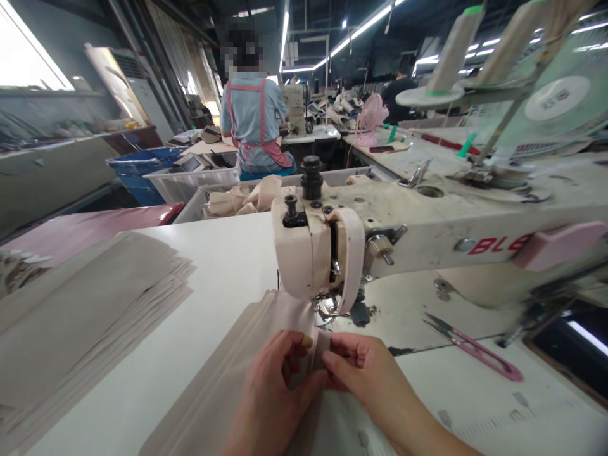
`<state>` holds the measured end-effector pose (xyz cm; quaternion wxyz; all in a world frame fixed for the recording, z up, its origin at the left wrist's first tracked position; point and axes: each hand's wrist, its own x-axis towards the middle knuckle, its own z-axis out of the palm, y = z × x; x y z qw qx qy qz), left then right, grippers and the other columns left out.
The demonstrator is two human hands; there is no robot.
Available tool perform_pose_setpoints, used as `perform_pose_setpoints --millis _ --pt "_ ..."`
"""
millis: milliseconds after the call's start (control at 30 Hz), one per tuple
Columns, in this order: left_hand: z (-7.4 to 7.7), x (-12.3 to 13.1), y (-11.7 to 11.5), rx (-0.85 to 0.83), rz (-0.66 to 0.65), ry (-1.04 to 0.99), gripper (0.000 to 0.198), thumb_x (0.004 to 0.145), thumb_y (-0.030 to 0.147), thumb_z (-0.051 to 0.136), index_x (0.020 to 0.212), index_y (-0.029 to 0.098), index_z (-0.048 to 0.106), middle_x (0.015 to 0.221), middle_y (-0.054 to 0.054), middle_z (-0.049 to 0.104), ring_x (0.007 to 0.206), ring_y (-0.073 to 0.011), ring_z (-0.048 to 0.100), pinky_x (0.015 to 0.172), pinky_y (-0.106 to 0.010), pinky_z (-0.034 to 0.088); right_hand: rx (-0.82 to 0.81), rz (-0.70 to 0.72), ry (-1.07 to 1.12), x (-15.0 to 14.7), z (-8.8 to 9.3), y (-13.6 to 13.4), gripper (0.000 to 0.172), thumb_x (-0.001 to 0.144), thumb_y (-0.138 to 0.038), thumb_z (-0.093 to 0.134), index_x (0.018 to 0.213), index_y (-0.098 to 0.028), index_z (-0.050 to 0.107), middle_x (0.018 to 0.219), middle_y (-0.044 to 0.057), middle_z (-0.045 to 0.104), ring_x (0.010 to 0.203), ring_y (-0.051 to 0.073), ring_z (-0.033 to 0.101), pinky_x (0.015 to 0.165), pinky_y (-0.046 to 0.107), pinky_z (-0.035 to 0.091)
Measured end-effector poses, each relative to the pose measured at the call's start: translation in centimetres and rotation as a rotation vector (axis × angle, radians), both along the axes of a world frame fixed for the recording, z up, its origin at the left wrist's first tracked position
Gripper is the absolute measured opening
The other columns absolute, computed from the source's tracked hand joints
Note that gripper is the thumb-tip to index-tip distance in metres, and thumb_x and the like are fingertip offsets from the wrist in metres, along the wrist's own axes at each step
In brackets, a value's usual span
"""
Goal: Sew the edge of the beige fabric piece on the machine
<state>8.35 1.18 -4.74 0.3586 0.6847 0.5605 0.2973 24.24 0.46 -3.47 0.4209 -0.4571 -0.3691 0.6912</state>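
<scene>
A beige fabric piece (228, 373) lies on the table and runs up to the presser foot (327, 307) of a cream sewing machine (299, 253). Close in front of the foot, my left hand (280, 386) is closed on the fabric near its right edge, fingers curled and thumb pointing right. Something yellowish covers one of its fingertips. Facing it, my right hand (365, 367) pinches the folded edge of the same fabric between thumb and fingers. The two hands almost touch. The needle tip is hard to make out behind the guard.
Pink-handled thread snips (475, 348) lie right of my hands. A stack of beige fabric pieces (95, 304) covers the table's left side. Behind the machine stand a bin of fabric (247, 196) and a seated co-worker (256, 120). Thread cones (456, 50) rise at the right.
</scene>
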Motion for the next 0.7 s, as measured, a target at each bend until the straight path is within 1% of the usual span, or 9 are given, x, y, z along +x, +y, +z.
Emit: perform_pose_setpoints --millis 67,133,200,267,367,467,567,633,700 --pt "0.4 -0.2 0.0 0.023 -0.016 -0.034 0.002 0.078 0.016 0.060 0.080 0.017 0.060 0.069 0.001 0.055 0.060 -0.0119 0.052 0.055 -0.020 0.041 -0.015 -0.021 -0.005 -0.1 -0.2 0.1 0.025 0.071 -0.033 0.075 0.089 -0.015 0.076 0.078 0.005 0.076 0.072 0.021 0.070 0.069 0.031 0.055" --pt "0.8 -0.2 -0.3 0.116 -0.017 -0.072 0.011 0.085 0.016 0.054 0.077 0.017 0.062 0.070 0.000 0.057 0.062 -0.0121 0.055 0.057 -0.020 0.044 -0.026 -0.023 0.006 -0.3 -0.4 0.2 0.024 0.069 -0.033 0.076 0.087 -0.016 0.077 0.076 0.004 0.076 0.070 0.021 0.070 0.069 0.031 0.055" --pt "0.8 0.2 -0.8 0.262 -0.041 -0.076 0.016 0.089 0.015 0.051 0.080 0.018 0.063 0.074 -0.001 0.059 0.066 -0.0112 0.057 0.061 -0.019 0.045 -0.034 -0.019 0.026 -0.3 -0.5 0.2 0.023 0.069 -0.032 0.077 0.085 -0.017 0.077 0.077 0.003 0.076 0.071 0.021 0.070 0.071 0.030 0.054" --pt "0.3 0.7 -1.3 0.395 -0.095 -0.067 0.017 0.091 0.011 0.049 0.088 0.019 0.063 0.081 -0.001 0.059 0.071 -0.0110 0.057 0.065 -0.019 0.045 -0.041 -0.015 0.046 -0.3 -0.7 0.2 0.022 0.069 -0.032 0.077 0.085 -0.017 0.077 0.076 0.002 0.075 0.072 0.020 0.070 0.072 0.030 0.054" --pt "-0.7 1.2 -1.7 0.490 -0.153 -0.090 0.019 0.092 0.007 0.046 0.098 0.019 0.060 0.087 -0.004 0.057 0.077 -0.0132 0.055 0.070 -0.022 0.045 -0.053 -0.005 0.064 -0.2 -0.8 0.4 0.020 0.070 -0.032 0.076 0.082 -0.017 0.076 0.070 0.001 0.074 0.070 0.021 0.069 0.069 0.030 0.054" --pt "-1.5 1.3 -1.7 0.544 -0.152 -0.090 0.019 0.091 0.004 0.046 0.099 0.017 0.058 0.087 -0.005 0.056 0.078 -0.0141 0.054 0.070 -0.023 0.045 -0.059 0.003 0.077 -0.2 -0.4 0.4 0.016 0.070 -0.029 0.075 0.079 -0.016 0.075 0.066 0.001 0.072 0.067 0.019 0.068 0.068 0.029 0.053" --pt "-2.1 1.5 -1.7 0.588 -0.179 -0.037 0.017 0.091 0.006 0.045 0.096 0.016 0.057 0.086 -0.006 0.054 0.077 -0.0151 0.053 0.068 -0.024 0.046 -0.062 -0.008 0.094 -0.2 0.2 0.2 0.012 0.074 -0.026 0.069 0.076 -0.015 0.073 0.068 0.000 0.070 0.067 0.017 0.066 0.070 0.028 0.052" --pt "-2.4 1.6 -1.8 0.666 -0.206 0.008 0.017 0.090 0.007 0.042 0.095 0.015 0.057 0.084 -0.007 0.054 0.075 -0.0165 0.052 0.064 -0.025 0.047 -0.068 -0.019 0.066 -0.2 0.3 0.0 0.014 0.076 -0.028 0.066 0.073 -0.015 0.071 0.067 0.000 0.069 0.067 0.015 0.063 0.072 0.026 0.052" --pt "-2.2 1.5 -1.7 0.756 -0.260 0.015 0.019 0.088 0.006 0.042 0.096 0.013 0.057 0.085 -0.009 0.056 0.074 -0.0173 0.052 0.063 -0.024 0.047 -0.063 -0.029 0.016 -0.2 0.1 0.1 0.017 0.074 -0.031 0.067 0.072 -0.015 0.068 0.064 -0.001 0.067 0.064 0.014 0.062 0.070 0.026 0.051"
